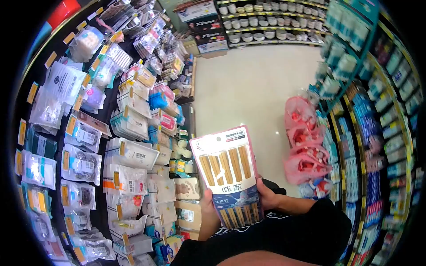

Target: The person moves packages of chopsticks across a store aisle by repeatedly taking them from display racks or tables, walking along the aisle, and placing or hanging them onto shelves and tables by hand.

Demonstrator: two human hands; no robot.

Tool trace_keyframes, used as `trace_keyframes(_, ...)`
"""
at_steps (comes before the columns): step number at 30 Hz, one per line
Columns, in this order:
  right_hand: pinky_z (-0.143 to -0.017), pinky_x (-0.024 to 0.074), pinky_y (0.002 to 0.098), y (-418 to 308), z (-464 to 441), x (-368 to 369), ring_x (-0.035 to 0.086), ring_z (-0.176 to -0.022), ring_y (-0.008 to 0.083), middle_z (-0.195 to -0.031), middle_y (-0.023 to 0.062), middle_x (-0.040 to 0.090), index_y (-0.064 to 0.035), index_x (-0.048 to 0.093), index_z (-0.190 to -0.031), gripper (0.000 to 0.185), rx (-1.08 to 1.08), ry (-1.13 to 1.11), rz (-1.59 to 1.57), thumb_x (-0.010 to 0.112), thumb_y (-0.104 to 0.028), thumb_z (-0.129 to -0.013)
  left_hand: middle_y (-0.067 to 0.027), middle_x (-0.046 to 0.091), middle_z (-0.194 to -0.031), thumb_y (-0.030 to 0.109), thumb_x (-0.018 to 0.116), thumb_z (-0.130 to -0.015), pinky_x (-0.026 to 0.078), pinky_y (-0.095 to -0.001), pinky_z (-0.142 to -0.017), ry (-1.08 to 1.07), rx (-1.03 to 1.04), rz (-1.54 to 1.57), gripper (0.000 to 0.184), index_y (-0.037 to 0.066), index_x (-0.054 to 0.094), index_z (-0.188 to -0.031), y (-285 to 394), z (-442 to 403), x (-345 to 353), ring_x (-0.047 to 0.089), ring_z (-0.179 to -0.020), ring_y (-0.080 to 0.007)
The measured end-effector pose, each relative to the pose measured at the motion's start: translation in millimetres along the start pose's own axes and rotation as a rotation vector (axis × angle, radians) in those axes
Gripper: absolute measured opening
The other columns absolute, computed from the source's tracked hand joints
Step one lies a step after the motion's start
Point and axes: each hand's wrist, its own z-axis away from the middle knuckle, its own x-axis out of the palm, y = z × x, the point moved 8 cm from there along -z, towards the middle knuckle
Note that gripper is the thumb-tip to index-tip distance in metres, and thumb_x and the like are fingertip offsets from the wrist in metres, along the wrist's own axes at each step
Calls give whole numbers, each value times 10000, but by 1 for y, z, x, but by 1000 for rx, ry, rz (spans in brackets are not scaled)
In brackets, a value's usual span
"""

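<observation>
Upright before my body is a flat pack of bamboo chopsticks (231, 166), with a white top, clear windows and a dark blue band. My left hand (209, 213) grips its lower left edge, the thumb lying along the front. On the opposite edge, my right hand (267, 195) holds it a little higher, thumb also in front. The fingers behind the pack are hidden. A pink border runs along the right edge of the pack.
Hanging packets, including steel scourers (82, 164) and white bags (132, 153), line the left rack. Pink mesh bags (306, 146) stand at the right shelf's foot. Ahead are bowl shelves (270, 22) and stacked boxes (205, 29). Pale floor (239, 88) runs between.
</observation>
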Motion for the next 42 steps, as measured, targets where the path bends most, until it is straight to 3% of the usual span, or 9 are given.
trace_keyframes(2, -1129, 273, 486, -20, -28, -25, 296, -1394, 287, -1525, 147, 285, -101, 180, -1518, 888, 34, 28, 22, 269, -731, -898, -235, 465, -1392, 513, 457, -961, 435, -465, -1020, 5, -16, 14, 737, -28, 309, -1439, 9, -29, -22, 521, -1235, -321)
trace_keyframes(7, -1128, 299, 429, -120, -144, -65, 361, -1356, 261, -1506, 152, 307, -58, 186, -1503, 809, -64, -13, -9, 237, -648, -953, -193, 539, -1313, 381, 479, -963, 438, -394, -997, 428, 25, -354, 628, -69, 372, -1387, 80, -143, -72, 566, -1161, -274)
trace_keyframes(9, -1131, 293, 424, -151, -172, -81, 371, -1350, 260, -1500, 150, 313, -60, 192, -1502, 778, -103, -66, 25, 223, -625, -967, -183, 558, -1280, 386, 477, -958, 453, -375, -973, 434, 26, -467, 621, -72, 396, -1369, 94, -171, -105, 581, -1127, -257)
trace_keyframes(15, -1049, 380, 349, -232, -240, -142, 507, -1200, 199, -1301, 141, 542, 26, 426, -1365, 722, -158, 202, 190, 189, -557, -1012, -178, 617, -1162, 409, 475, -946, 481, -327, -876, 526, 37, -553, 603, -93, 488, -1278, 117, -277, -161, 610, -1029, -228)
trace_keyframes(18, -991, 419, 345, -269, -275, -188, 557, -1102, 195, -1189, 132, 613, 46, 530, -1259, 710, -159, 326, 329, 204, -538, -1023, -181, 638, -1115, 416, 469, -946, 491, -321, -849, 501, 11, -471, 588, -99, 526, -1226, 117, -348, -184, 625, -989, -226)
trace_keyframes(23, -949, 439, 340, -350, -344, -245, 568, -1046, 180, -1133, 141, 636, 56, 570, -1208, 704, -190, 603, 384, 214, -525, -1030, -156, 677, -1021, 327, 401, -1007, 504, -292, -789, 559, -173, -463, 477, -93, 592, -1128, 131, -469, -245, 654, -882, -186)
trace_keyframes(35, -858, 466, 316, -552, -539, -380, 593, -915, 159, -985, 134, 671, 89, 651, -1041, 674, -381, 901, 560, 317, -497, -1029, -131, 674, -998, 311, 520, -984, 524, -253, -728, 175, -254, -525, 420, -78, 570, -1133, 213, -798, -345, 657, -820, -151)
trace_keyframes(39, -830, 481, 314, -598, -589, -429, 606, -896, 157, -962, 122, 677, 80, 656, -1037, 668, -414, 1021, 421, 329, -503, -1025, -108, 676, -975, 330, 572, -969, 525, -248, -721, 219, -253, -364, 399, -42, 585, -1115, 227, -870, -366, 655, -796, -138)
trace_keyframes(42, -796, 489, 315, -640, -622, -469, 614, -855, 150, -924, 116, 679, 60, 666, -1005, 659, -453, 1130, 431, 344, -514, -1018, -82, 672, -986, 347, 569, -970, 529, -258, -722, 331, -244, -426, 379, -14, 590, -1084, 223, -893, -427, 648, -812, -129)
